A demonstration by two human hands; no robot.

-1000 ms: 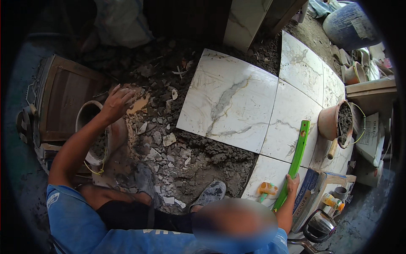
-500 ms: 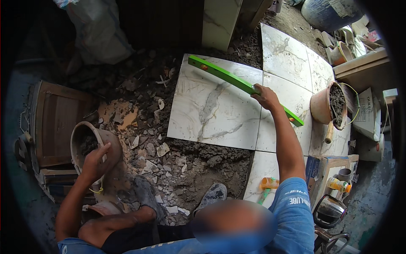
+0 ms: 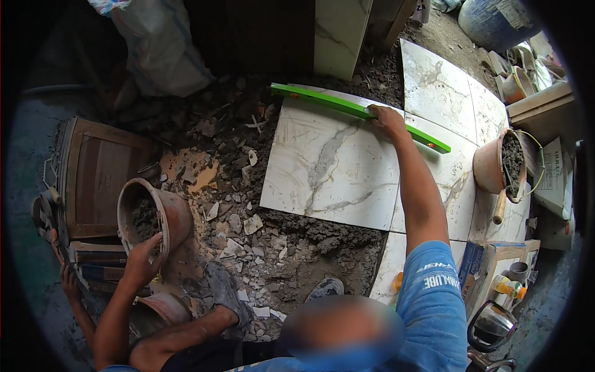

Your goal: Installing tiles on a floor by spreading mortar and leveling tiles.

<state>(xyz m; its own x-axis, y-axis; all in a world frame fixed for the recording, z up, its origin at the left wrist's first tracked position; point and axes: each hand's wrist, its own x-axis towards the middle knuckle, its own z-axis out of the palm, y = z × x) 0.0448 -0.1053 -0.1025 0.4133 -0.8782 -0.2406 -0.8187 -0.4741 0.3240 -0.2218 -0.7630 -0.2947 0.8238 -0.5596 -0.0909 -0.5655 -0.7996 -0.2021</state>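
My right hand grips a green spirit level from above, near the middle. The level lies along the far side of a white marbled floor tile; its left end juts past the tile's corner and its right end reaches over the neighbouring tile. My left hand is closed on the near rim of a tilted, dirt-stained bucket at the left. Dark wet mortar sits inside that bucket. Farther left, another person's hand touches a thing by the wall that I cannot make out.
Broken tile rubble and dark mortar cover the ground before me. A second mortar bucket stands right, a wooden tool handle beside it. Cardboard boxes are near right; a framed panel leans at left.
My right hand has swung the level toward the tile's far edge, its left end now beyond the corner. The other person's hand has appeared at left. My left hand stays on the bucket.
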